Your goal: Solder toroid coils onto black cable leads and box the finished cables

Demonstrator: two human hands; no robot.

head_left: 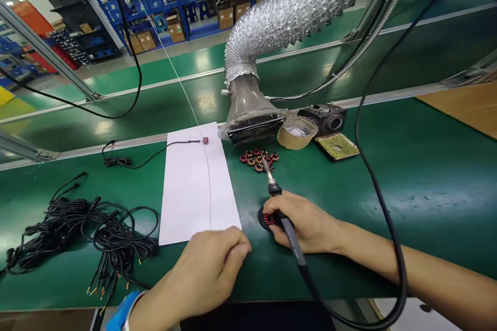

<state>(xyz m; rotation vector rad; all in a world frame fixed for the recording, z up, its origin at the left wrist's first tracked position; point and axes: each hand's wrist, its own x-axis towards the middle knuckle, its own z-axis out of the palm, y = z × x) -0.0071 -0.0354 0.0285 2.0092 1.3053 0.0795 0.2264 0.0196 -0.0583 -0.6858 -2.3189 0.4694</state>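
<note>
My right hand is closed around a soldering iron, its tip pointing away toward a small pile of red-and-black wound coils. The same hand's fingers rest at one such coil lying on a small black round pad. My left hand lies on the green table with fingers curled, touching the near corner of a white paper sheet. Whether it pinches anything is hidden. A thin solder wire runs down across the sheet toward that hand.
A fume hood with a foil duct stands behind the coils, beside a tape roll, a black device and a yellow sponge tray. Bundles of black cables lie at the left. The iron's cord loops at the right.
</note>
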